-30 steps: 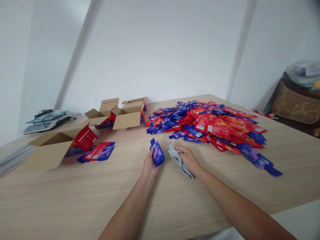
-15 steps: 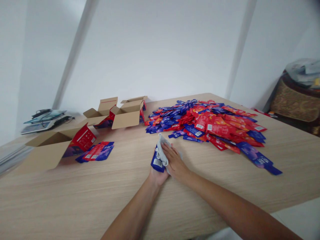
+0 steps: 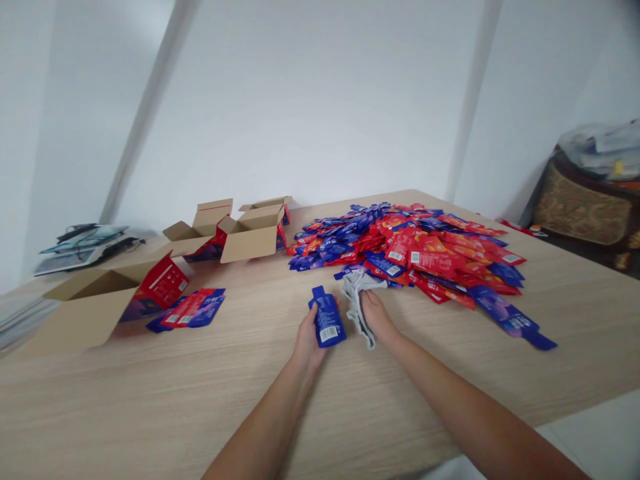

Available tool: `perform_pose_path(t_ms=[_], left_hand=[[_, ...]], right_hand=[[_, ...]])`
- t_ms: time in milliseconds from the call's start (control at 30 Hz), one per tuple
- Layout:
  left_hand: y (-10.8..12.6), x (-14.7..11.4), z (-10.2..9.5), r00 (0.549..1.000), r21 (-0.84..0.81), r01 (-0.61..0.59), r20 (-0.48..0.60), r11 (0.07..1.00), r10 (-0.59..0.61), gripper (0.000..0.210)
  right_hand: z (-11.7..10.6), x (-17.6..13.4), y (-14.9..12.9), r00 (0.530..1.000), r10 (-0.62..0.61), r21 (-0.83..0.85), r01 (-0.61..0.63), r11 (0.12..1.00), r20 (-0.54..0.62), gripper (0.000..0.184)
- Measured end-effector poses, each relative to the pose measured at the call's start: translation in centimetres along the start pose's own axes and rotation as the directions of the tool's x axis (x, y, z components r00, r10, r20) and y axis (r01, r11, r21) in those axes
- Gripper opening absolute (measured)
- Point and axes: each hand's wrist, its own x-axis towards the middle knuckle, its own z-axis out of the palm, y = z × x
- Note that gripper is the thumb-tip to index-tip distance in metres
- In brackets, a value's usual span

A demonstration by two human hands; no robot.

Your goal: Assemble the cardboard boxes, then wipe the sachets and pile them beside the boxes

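My left hand is closed on a blue sachet, its barcode side up and its narrow neck pointing away from me. Just to the right, my right hand grips a crumpled grey cloth, which hangs apart from the sachet. Beyond both hands lies a large heap of red and blue sachets. One blue sachet sticks out of the heap at its near right. On the left, a small fanned group of red and blue sachets rests on the table.
An open carton stands at the left, with more open cartons behind it. Papers and a dark cord lie at the far left of the wooden table. A patterned chair with plastic bags stands at the right.
My right hand has lifted the cloth off the blue sachet and moved right. The sachet, partly covered before, now shows its whole face in my left hand.
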Motion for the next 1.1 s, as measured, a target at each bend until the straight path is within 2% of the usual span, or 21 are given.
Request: perform_pose_path(t_ms=[100, 167, 267, 400, 533, 667, 767, 900, 933, 1000, 1033, 1100], left_hand=[[-0.4, -0.2, 0.2, 0.987, 0.047, -0.090, -0.130, 0.995, 0.095, 0.033], [-0.9, -0.5, 0.4, 0.984, 0.101, -0.128, -0.114, 0.987, 0.140, 0.036], [-1.9, -0.8, 0.5, 0.973, 0.229, -0.202, -0.065, 0.952, 0.222, 0.043], [-2.8, -0.9, 0.7, 0.956, 0.379, -0.268, -0.011, 0.886, 0.294, 0.045], [-2.8, -0.8, 0.6, 0.953, 0.457, -0.296, 0.090, 0.839, 0.288, 0.040], [-2.4, -0.9, 0.4, 0.913, 0.541, -0.390, 0.122, 0.745, 0.390, 0.026], [-1.9, -1.0, 0.3, 0.924, 0.453, -0.378, 0.125, 0.807, 0.362, 0.021], [-1.3, -0.8, 0.5, 0.967, 0.152, -0.253, 0.080, 0.956, 0.243, 0.022], [-1.2, -0.6, 0.5, 0.976, 0.089, -0.214, 0.054, 0.973, 0.210, 0.020], [-1.2, -0.4, 0.2, 0.993, 0.014, -0.121, -0.013, 0.993, 0.121, 0.014], [-1.2, -0.3, 0.0, 0.995, -0.004, -0.085, -0.045, 0.996, 0.085, 0.012], [-1.2, -0.1, -0.6, 0.995, 0.020, -0.072, -0.070, 0.997, 0.074, 0.017]], right_hand=[[2.2, -2.0, -0.7, 0.977, -0.138, -0.011, 0.142, 0.990, 0.163, 0.033], [3.4, -2.9, -0.9, 0.962, -0.185, -0.039, 0.197, 0.980, 0.203, 0.033], [3.7, -2.9, -0.6, 0.977, -0.166, -0.102, 0.180, 0.978, 0.135, 0.034], [2.4, -1.9, -0.2, 0.984, -0.173, -0.118, 0.177, 0.977, 0.038, 0.031], [0.8, -1.0, -0.6, 0.987, -0.157, -0.079, 0.158, 0.984, 0.019, 0.028], [-0.2, -0.3, -0.7, 0.994, -0.108, -0.083, 0.107, 0.991, -0.019, 0.034], [-0.7, 0.2, -0.4, 0.998, -0.029, 0.008, 0.030, 1.000, -0.063, 0.044], [-0.3, -0.1, -0.2, 0.982, 0.113, 0.183, -0.084, 0.979, -0.154, 0.052], [0.1, -0.6, -0.4, 0.985, 0.087, 0.179, -0.060, 0.982, -0.146, 0.050], [1.2, -1.8, -1.0, 0.995, -0.092, 0.121, 0.097, 0.988, -0.048, 0.040], [1.8, -2.5, -1.4, 0.973, -0.230, 0.077, 0.228, 0.971, 0.019, 0.036], [2.9, -3.7, -2.1, 0.870, -0.451, -0.026, 0.465, 0.885, 0.201, 0.043]])
